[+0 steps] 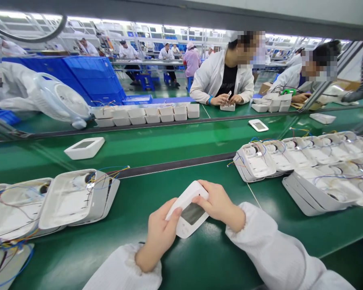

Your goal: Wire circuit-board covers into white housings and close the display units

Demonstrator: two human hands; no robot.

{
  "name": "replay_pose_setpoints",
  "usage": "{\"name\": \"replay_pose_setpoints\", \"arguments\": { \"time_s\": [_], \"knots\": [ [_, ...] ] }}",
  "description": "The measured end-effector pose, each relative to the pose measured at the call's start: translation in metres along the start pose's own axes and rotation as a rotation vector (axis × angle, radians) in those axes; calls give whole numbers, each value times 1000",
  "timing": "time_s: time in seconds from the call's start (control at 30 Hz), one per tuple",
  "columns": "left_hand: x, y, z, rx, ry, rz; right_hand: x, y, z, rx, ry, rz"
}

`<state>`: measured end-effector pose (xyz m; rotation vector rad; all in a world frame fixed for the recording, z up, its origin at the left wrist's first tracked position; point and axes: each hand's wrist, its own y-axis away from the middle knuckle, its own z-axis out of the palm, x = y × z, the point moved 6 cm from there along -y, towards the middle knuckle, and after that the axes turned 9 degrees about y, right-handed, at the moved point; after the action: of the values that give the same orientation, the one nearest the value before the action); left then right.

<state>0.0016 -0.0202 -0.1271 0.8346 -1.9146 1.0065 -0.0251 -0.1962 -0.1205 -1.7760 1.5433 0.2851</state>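
- The left hand (160, 231) pinches the white unit (186, 201) at its left edge: thumb flat on the front, the other fingers curled round the side and mostly hidden.
- The right hand (219, 203) grips the opposite upper corner, its thumb reaching over the edge of the grey screen (193, 213), its forefinger bent along the top rim.
- The unit lies between the two thumbs, tilted, screen up. Whether its lower edge touches the bench (139, 249) beneath the fingers, I cannot tell.
- It looks light, likely a hollow plastic case, stiff enough not to bend under a pinch.
- The smooth shell may slide a little under dry fingertips, so a hold on two opposite edges seems safer than one on the face.
- The screen is probably the fragile part; thumbs do better on the white border, clear of the small round marks below the left thumb.
- Left of the fingers sits an open shell (68, 197) with loose wires (116, 172); such wires could snag a passing unit.
- Right of the fingers, beyond the right wrist, stand more wired shells (255, 161) in rows.
- Ahead of the fingers, well apart, two similar units lie on the green strip: one to the left (84, 148), one to the right (258, 125).
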Motion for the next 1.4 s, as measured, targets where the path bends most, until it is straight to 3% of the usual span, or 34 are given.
{"name": "replay_pose_setpoints", "arguments": {
  "time_s": [0.13,0.23,0.37,0.47,0.67,0.73,0.83,1.03,1.4],
  "knots": [
    [-4,-1,-4,-5,14,-8,8,3,4,47,-104,-15],
    [-16,-2,-12,42,83,-74,14,4,11,51,-337,0],
    [-34,-2,-25,240,281,-163,10,4,29,-155,-592,62],
    [-35,-5,-25,267,276,-151,4,6,35,-249,-573,116],
    [-24,-8,-17,210,238,-21,-6,5,-4,139,-335,-76],
    [-26,-8,-14,191,221,-14,-12,6,-11,185,-261,-174],
    [-29,-7,-10,148,170,-23,-16,7,-7,135,-204,-231],
    [-16,-5,-7,77,2,90,-22,11,4,45,-112,-324],
    [-3,-2,-9,159,-105,38,-26,11,4,38,-123,-284]
  ]
}}
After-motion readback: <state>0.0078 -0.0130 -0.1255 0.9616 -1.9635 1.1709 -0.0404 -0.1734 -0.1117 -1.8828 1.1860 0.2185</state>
